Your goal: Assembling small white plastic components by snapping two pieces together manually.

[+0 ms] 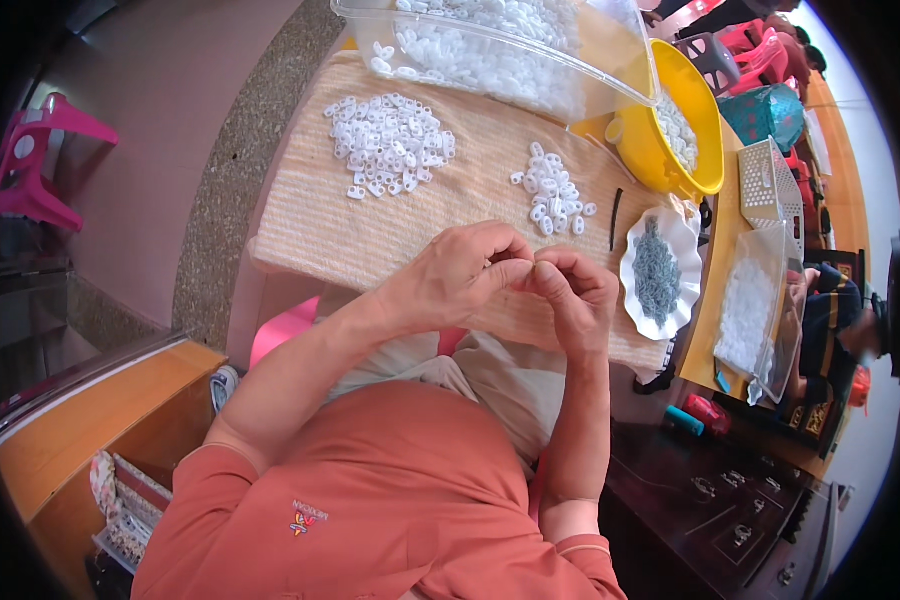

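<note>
Over the near edge of the cloth-covered table [320,215], my left hand [460,270] and my right hand [580,297] meet fingertip to fingertip. Both are closed in a pinch, and whatever small thing sits between them is hidden by the fingers. Beyond my left hand lies a large pile of small white plastic pieces with holes [390,140]. A smaller heap of white oval pieces [552,190] rests past my right hand. To the right of that hand, a white scalloped dish [631,265] holds many small grey metal-looking bits [658,272]. A thin black strip [615,220] lies between heap and dish.
A clear plastic bin [610,88] of white pieces stands at the table's far side, beside a yellow basin [710,150]. Another table at right carries a clear container [785,310] and a perforated white basket [760,185]. Someone sits beyond it. A pink stool [40,165] stands far left.
</note>
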{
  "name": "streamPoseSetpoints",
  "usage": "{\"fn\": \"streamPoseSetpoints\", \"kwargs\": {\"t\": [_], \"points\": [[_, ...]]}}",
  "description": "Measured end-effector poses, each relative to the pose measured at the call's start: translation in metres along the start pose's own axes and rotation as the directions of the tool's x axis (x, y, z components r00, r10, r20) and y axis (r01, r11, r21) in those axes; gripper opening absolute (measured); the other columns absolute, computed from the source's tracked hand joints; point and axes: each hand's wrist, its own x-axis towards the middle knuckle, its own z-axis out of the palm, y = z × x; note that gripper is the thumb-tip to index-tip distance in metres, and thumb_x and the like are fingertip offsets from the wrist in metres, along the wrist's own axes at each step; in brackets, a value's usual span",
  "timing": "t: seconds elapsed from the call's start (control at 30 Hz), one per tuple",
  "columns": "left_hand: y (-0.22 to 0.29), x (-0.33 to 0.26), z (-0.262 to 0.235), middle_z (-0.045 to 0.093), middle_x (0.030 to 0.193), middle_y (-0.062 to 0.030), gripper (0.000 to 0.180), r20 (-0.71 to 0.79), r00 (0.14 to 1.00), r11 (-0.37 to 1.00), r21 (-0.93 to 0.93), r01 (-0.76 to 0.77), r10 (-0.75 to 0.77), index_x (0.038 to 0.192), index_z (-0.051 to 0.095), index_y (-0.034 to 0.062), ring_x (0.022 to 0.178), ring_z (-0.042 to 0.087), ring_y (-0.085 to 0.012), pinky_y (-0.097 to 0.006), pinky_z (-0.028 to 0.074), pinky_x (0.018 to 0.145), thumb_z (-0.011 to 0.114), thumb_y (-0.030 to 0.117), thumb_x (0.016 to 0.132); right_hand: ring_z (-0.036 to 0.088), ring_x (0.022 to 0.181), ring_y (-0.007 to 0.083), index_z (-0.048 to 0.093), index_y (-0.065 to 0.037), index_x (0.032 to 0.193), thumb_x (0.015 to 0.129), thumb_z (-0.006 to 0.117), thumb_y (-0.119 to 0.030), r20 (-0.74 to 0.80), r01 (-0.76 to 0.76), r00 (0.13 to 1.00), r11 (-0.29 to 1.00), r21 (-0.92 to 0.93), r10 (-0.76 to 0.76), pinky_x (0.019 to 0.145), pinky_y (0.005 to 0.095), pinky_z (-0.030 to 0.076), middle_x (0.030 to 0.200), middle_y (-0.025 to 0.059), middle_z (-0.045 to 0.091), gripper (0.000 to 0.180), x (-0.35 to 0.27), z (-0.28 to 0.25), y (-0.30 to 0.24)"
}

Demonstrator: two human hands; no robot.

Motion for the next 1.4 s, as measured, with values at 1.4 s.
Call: {"fn": "streamPoseSetpoints", "kwargs": {"t": [1.4], "points": [[-0.002, 0.002, 0.001, 0.066, 0.087, -0.0068, 0.013, -0.010, 0.947, 0.734, -0.635, 0.242, -0.321, 0.099, 0.060, -0.0007, 0.080, 0.064, -0.0108, -0.023, 0.055, 0.069, 0.063, 0.004, 0.087, 0.054, 0.069, 0.0107, 0.058, 0.003, 0.086, 0.092, 0.056, -0.010, -0.110, 0.014, 0.994, 0.999, 0.046, -0.009, 0.064, 0.0232, 0.045, 0.079, 0.0057, 0.058, 0.014, 0.004, 0.006, 0.004]]}}
